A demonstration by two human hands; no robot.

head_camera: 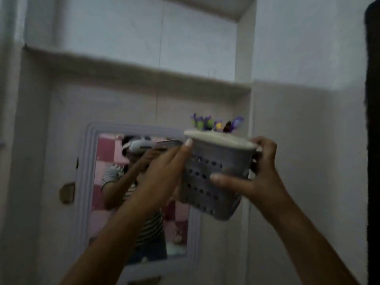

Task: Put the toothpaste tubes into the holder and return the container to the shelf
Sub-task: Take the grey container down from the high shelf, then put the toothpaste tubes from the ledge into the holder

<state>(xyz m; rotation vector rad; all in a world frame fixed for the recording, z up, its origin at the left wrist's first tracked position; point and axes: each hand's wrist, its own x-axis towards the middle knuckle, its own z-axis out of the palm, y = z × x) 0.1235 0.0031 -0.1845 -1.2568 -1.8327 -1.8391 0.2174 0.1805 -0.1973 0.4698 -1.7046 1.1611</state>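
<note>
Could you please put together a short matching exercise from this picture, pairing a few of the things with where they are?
Things:
1. container
2. shelf
3. mirror
4. left hand

Places:
A. on the wall at lower left, reflecting the person
B. a ledge across the wall above everything else listed
C. held up between both hands, colourful items poking out of its top
D. gripping the side of the container nearer the mirror

The right hand grips the other side.

Pairs: 1-C, 2-B, 3-A, 4-D

Grey perforated container (213, 171) with white rim, tilted, aloft below the shelf (144, 68).
</note>
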